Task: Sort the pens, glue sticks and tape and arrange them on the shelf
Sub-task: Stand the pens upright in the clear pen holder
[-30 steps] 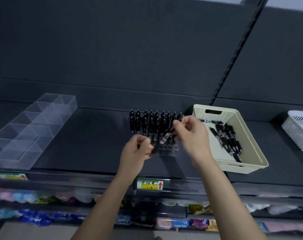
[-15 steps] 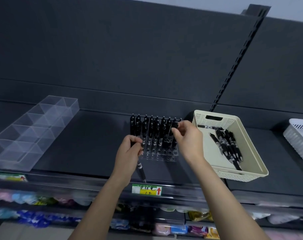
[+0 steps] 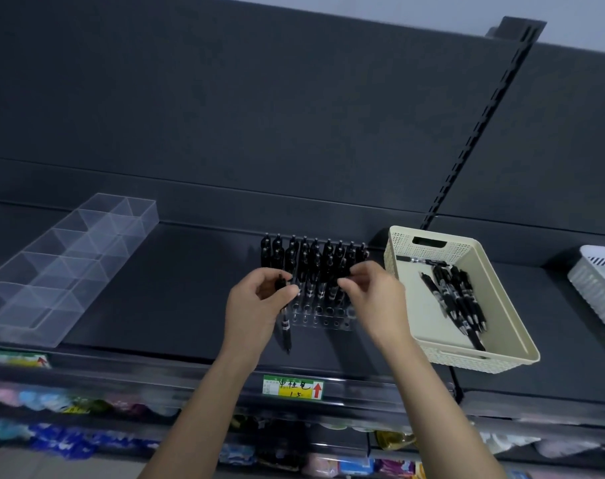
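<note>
Head view: a dark shelf [image 3: 162, 305] is seen from in front and slightly above. A black pen [image 3: 286, 326] is gripped by the left hand [image 3: 254, 305], whose thumb and fingers are curled round its upper end. The pen is held upright, tip down, just in front of the left end of a clear pen rack [image 3: 323, 318], and its lower barrel hangs free below the hand.

The right hand [image 3: 377, 295] is raised at the right end of the rack, with thumb and forefinger drawn close together at the tops of the standing pens [image 3: 315, 261]. Whether one of them is pinched cannot be told.

The rear rows of the rack are filled with black pens set upright, and open holes are seen in the front rows. Just to the right of the rack a beige basket [image 3: 467, 361] is set on the shelf, with loose pens [image 3: 456, 302] lying heaped inside it.

A clear divided tray [image 3: 62, 271] is placed well apart on the left, and a white basket [image 3: 598, 292] is cut off at the right edge. A green and yellow price label [image 3: 292, 387] is fixed to the shelf front below the rack.
</note>
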